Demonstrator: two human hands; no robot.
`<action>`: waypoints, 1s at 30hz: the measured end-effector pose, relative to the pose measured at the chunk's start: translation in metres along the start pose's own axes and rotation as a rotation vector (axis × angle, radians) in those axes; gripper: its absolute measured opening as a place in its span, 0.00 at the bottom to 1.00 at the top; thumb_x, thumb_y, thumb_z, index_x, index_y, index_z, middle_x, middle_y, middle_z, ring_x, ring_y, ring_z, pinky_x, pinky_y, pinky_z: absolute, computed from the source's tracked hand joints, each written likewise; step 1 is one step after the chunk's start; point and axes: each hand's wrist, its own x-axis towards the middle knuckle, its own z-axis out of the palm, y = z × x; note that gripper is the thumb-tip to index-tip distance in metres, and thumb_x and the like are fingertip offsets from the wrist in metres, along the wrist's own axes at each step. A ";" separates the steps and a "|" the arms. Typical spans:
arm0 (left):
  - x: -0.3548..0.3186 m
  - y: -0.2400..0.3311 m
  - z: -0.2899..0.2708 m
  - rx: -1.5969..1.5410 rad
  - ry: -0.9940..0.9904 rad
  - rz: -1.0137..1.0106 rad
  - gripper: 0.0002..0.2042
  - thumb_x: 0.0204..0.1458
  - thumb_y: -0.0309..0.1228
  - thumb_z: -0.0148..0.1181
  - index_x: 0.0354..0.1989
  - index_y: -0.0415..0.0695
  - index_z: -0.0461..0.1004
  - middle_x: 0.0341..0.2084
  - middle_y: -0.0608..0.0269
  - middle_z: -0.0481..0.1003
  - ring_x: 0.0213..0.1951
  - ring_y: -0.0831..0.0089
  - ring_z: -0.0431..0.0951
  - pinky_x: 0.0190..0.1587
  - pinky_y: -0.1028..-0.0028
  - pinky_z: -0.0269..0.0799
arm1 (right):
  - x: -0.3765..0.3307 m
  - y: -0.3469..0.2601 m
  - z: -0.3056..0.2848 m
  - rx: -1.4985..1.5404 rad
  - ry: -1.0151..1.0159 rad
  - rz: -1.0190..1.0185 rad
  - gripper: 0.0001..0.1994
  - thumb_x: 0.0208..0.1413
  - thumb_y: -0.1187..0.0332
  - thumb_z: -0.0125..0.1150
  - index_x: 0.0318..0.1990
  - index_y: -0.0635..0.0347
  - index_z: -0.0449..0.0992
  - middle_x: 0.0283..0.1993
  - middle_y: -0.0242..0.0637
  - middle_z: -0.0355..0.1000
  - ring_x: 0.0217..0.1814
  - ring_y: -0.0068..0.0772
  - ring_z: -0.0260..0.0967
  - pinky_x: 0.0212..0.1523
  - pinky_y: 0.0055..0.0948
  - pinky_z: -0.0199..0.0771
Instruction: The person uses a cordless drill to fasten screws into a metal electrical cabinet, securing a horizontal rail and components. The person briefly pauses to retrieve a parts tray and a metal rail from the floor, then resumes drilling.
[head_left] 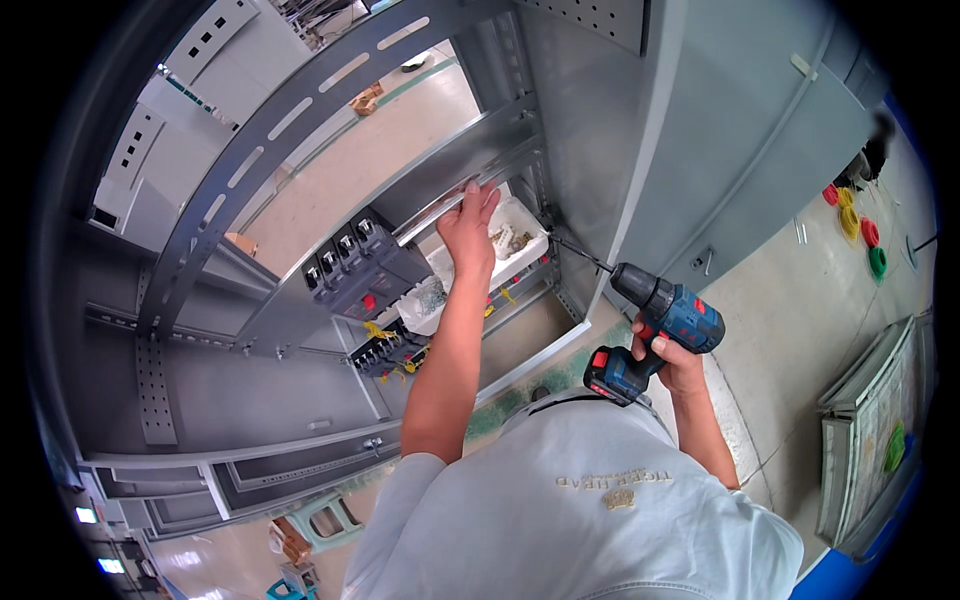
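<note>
My right hand (672, 362) is wrapped round the handle of a blue and black cordless drill (655, 300). Its long bit points left and up, with the tip close to the perforated upright (543, 195) in the corner of a grey metal cabinet. Reaching into the cabinet, my left hand (468, 235) grips a shiny metal rail (430, 214), its fingers partly hidden at the rail. Just beside that hand sits a white tray (527, 262) of small metal hardware. A clear bag of small parts (424, 303) lies under my left forearm.
Black circuit breakers (365, 265) are mounted left of my forearm, with more (385, 355) below. An open cabinet door (740, 130) stands at the right. Coloured tape rolls (850, 222) lie on the floor; stacked framed panels (870, 430) stand far right. A pale green stool (325, 522) is at lower left.
</note>
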 end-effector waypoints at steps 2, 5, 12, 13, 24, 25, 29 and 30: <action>0.004 -0.011 0.003 -0.006 0.015 -0.033 0.12 0.61 0.29 0.60 0.46 0.33 0.73 0.42 0.53 0.77 0.47 0.60 0.81 0.50 0.67 0.81 | 0.000 0.001 0.000 -0.001 0.003 -0.001 0.27 0.41 0.65 0.68 0.52 0.62 0.72 0.39 0.40 0.75 0.27 0.30 0.72 0.31 0.30 0.75; 0.012 -0.020 0.002 -0.053 0.052 -0.060 0.11 0.61 0.30 0.60 0.43 0.33 0.73 0.39 0.52 0.78 0.44 0.60 0.82 0.47 0.68 0.81 | 0.000 0.002 -0.001 -0.003 0.007 -0.004 0.26 0.41 0.65 0.68 0.51 0.62 0.72 0.39 0.40 0.75 0.27 0.30 0.72 0.32 0.30 0.75; 0.017 -0.019 0.004 0.048 0.199 -0.152 0.17 0.61 0.40 0.60 0.38 0.34 0.73 0.35 0.49 0.78 0.40 0.58 0.83 0.41 0.66 0.82 | -0.001 0.005 -0.003 -0.003 0.008 0.001 0.26 0.42 0.65 0.68 0.52 0.63 0.72 0.39 0.40 0.75 0.28 0.30 0.72 0.32 0.30 0.74; 0.016 -0.019 0.007 0.077 0.207 -0.177 0.18 0.61 0.42 0.60 0.37 0.34 0.72 0.35 0.49 0.77 0.39 0.58 0.83 0.40 0.66 0.82 | -0.001 0.006 -0.003 0.000 0.013 0.000 0.26 0.42 0.65 0.68 0.51 0.63 0.72 0.39 0.40 0.75 0.28 0.30 0.72 0.32 0.30 0.74; 0.019 -0.022 -0.014 0.066 0.047 -0.139 0.22 0.63 0.46 0.55 0.41 0.33 0.71 0.36 0.50 0.77 0.40 0.59 0.82 0.45 0.65 0.80 | -0.001 0.009 -0.006 -0.006 0.013 -0.004 0.27 0.43 0.65 0.68 0.53 0.62 0.71 0.40 0.40 0.75 0.29 0.30 0.72 0.32 0.30 0.74; 0.018 -0.021 -0.013 0.083 0.057 -0.149 0.21 0.63 0.45 0.55 0.41 0.33 0.71 0.36 0.50 0.77 0.40 0.59 0.82 0.46 0.65 0.80 | 0.000 0.009 -0.006 -0.005 0.014 -0.007 0.27 0.43 0.65 0.68 0.53 0.62 0.71 0.40 0.40 0.75 0.29 0.30 0.72 0.32 0.29 0.74; 0.019 -0.022 -0.015 0.060 0.089 -0.157 0.21 0.63 0.45 0.56 0.43 0.33 0.72 0.38 0.49 0.77 0.42 0.59 0.81 0.47 0.65 0.79 | -0.001 0.011 -0.005 -0.012 0.011 0.002 0.27 0.44 0.65 0.68 0.54 0.62 0.71 0.40 0.40 0.74 0.29 0.30 0.72 0.32 0.29 0.74; 0.019 -0.022 -0.015 0.053 0.087 -0.160 0.22 0.62 0.45 0.57 0.43 0.33 0.72 0.39 0.48 0.77 0.42 0.59 0.81 0.47 0.65 0.79 | 0.000 0.010 -0.005 -0.013 0.009 0.003 0.27 0.44 0.65 0.68 0.54 0.63 0.71 0.40 0.40 0.74 0.29 0.30 0.72 0.32 0.29 0.74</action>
